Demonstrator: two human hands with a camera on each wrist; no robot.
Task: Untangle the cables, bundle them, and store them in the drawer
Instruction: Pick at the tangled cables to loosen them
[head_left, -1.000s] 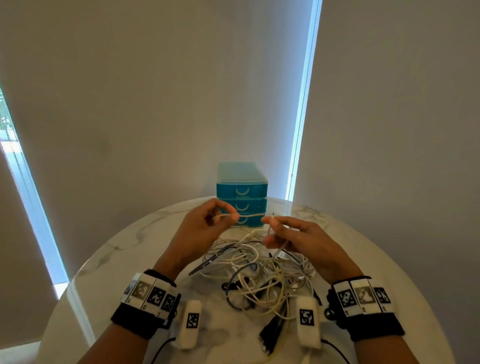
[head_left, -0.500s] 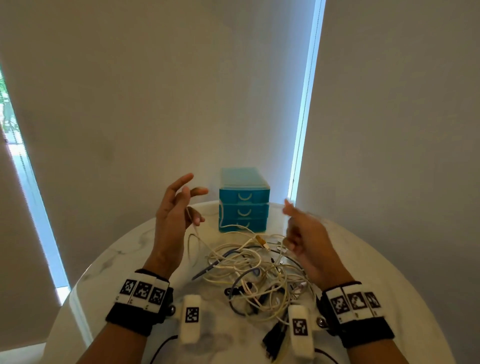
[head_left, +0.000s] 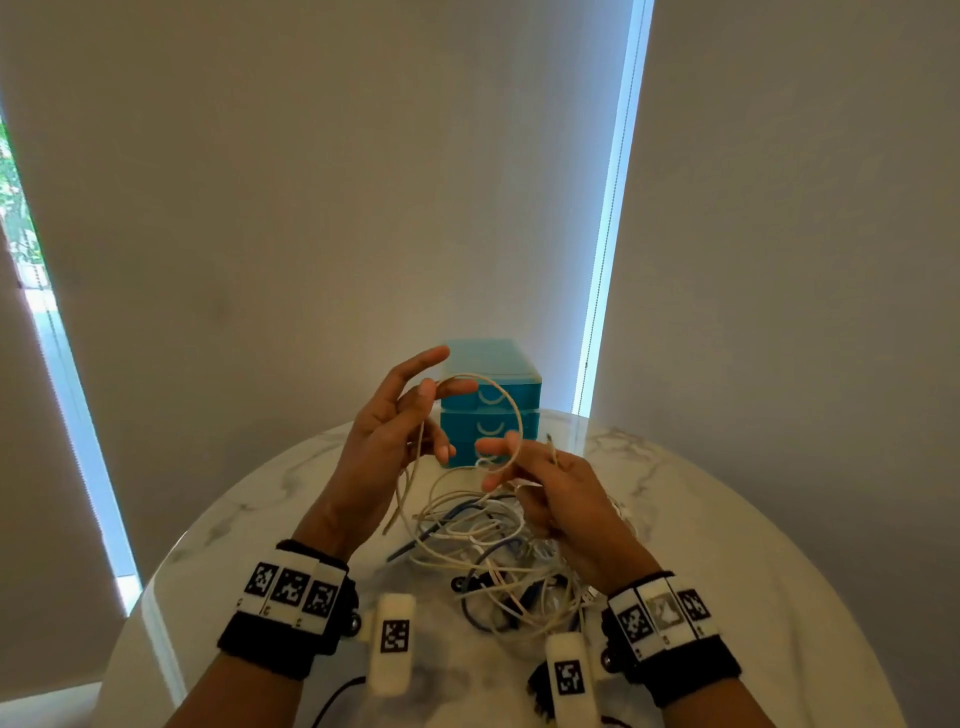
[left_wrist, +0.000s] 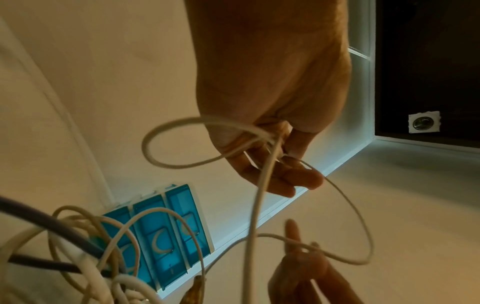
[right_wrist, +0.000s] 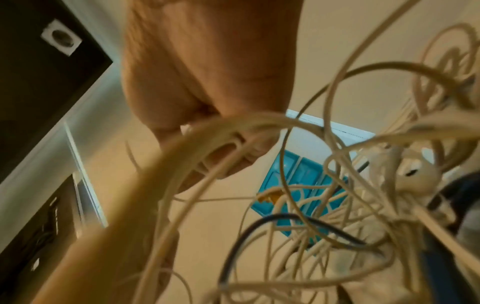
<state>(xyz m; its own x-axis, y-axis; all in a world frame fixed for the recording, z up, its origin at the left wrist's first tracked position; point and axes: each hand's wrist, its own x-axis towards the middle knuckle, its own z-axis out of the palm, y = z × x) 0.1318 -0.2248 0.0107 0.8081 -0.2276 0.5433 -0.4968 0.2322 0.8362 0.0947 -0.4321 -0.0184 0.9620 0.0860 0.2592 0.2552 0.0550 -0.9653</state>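
1. Cream cable (head_left: 511, 410) arcs as a raised loop between both hands, above the tangle of cables (head_left: 493, 551) at the counter's middle.
2. The left hand (head_left: 387, 436) pinches the loop's upper end, its other fingers spread.
3. The right hand (head_left: 550, 488) grips the lower end, fingers curled.
4. The teal drawer unit (head_left: 491, 402) stands shut at the counter's far edge, just behind the hands.
5. Bare marble counter (head_left: 727, 519) lies left and right of the tangle.

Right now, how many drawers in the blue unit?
3, stacked at the table's far edge: top, middle, bottom partly behind the hands. All look closed.
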